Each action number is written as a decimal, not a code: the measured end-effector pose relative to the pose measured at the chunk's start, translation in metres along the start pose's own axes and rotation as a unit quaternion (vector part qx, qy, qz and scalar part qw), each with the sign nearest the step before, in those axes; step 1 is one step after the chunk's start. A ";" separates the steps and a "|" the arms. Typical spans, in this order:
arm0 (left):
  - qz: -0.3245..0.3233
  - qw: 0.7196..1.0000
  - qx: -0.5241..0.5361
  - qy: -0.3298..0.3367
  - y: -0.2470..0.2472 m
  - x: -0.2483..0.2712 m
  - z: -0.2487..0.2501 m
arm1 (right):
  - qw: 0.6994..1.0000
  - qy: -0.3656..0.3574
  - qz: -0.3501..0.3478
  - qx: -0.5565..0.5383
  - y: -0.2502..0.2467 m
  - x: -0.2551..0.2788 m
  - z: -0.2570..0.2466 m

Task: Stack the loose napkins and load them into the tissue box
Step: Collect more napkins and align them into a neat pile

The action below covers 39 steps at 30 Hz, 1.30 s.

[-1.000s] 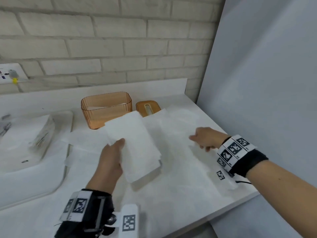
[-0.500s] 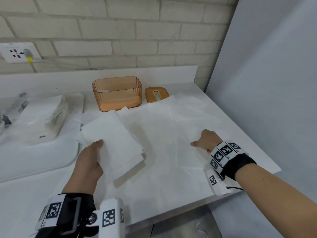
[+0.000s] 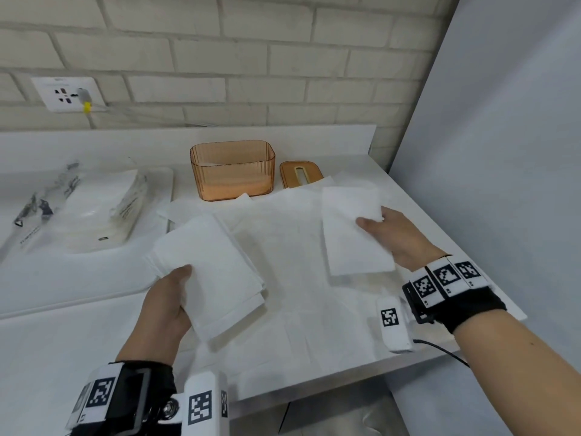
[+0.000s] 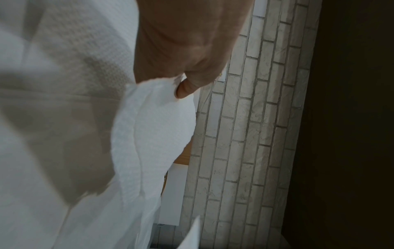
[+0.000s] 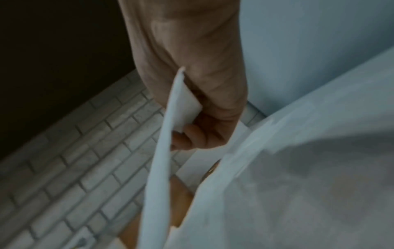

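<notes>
My left hand (image 3: 171, 295) grips a stack of white napkins (image 3: 213, 272) by its near left corner, thumb on top, held above the counter. In the left wrist view the stack (image 4: 149, 128) hangs below my thumb. My right hand (image 3: 388, 234) pinches a single folded napkin (image 3: 352, 231) by its right edge, lifted off the counter; the right wrist view shows that napkin (image 5: 164, 151) edge-on between thumb and fingers. The open orange tissue box (image 3: 232, 169) stands at the back of the counter. Its wooden lid (image 3: 300, 174) with a slot lies to its right.
Loose unfolded napkins (image 3: 283, 247) cover the white counter (image 3: 63, 341) between my hands. A clear plastic pack of napkins (image 3: 94, 212) lies in the sink basin at left. A grey panel (image 3: 503, 152) bounds the counter on the right, a brick wall (image 3: 220, 58) behind.
My right hand has picked a folded napkin up off the counter and raised it. My left hand keeps its hold on the stack, lowered a little toward me.
</notes>
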<state>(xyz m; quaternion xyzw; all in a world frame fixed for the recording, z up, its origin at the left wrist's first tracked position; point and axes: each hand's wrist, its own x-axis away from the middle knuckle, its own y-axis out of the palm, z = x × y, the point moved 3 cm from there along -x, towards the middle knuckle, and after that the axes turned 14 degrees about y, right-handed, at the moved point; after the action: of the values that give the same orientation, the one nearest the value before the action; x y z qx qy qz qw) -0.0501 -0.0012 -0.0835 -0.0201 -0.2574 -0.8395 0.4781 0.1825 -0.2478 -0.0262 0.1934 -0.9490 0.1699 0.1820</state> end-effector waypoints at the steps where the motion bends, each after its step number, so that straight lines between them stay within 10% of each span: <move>1: 0.000 1.000 0.000 -0.002 0.000 0.000 0.001 | 0.999 -0.006 -0.035 -0.031 0.012 0.006 -0.007; 7: 0.008 1.000 0.006 0.008 -0.005 0.000 0.010 | 0.984 0.007 -0.024 0.174 0.086 0.000 0.007; 11: 0.008 1.000 0.017 0.015 -0.013 -0.002 0.023 | 0.908 0.018 0.049 0.415 0.109 -0.006 0.025; 18: 0.013 0.999 0.030 0.025 -0.020 -0.005 0.036 | 0.866 0.071 0.092 0.486 0.107 -0.009 0.023; 27: 0.022 0.999 0.018 0.016 -0.027 -0.013 0.036 | 0.926 0.067 0.028 0.371 0.107 -0.018 0.008; 31: 0.008 1.000 0.006 0.011 -0.022 -0.019 0.028 | 0.974 -0.048 0.022 0.219 0.096 0.003 -0.025; 39: -0.076 0.997 -0.015 -0.011 0.039 -0.007 0.009 | 0.979 -0.177 -0.075 0.072 0.130 0.042 -0.066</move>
<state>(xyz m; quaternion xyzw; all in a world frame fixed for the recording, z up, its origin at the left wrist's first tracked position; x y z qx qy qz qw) -0.0167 -0.0081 -0.0619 -0.0168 -0.2502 -0.8769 0.4101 0.1092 -0.1214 0.0158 0.3038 -0.9342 0.1867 0.0088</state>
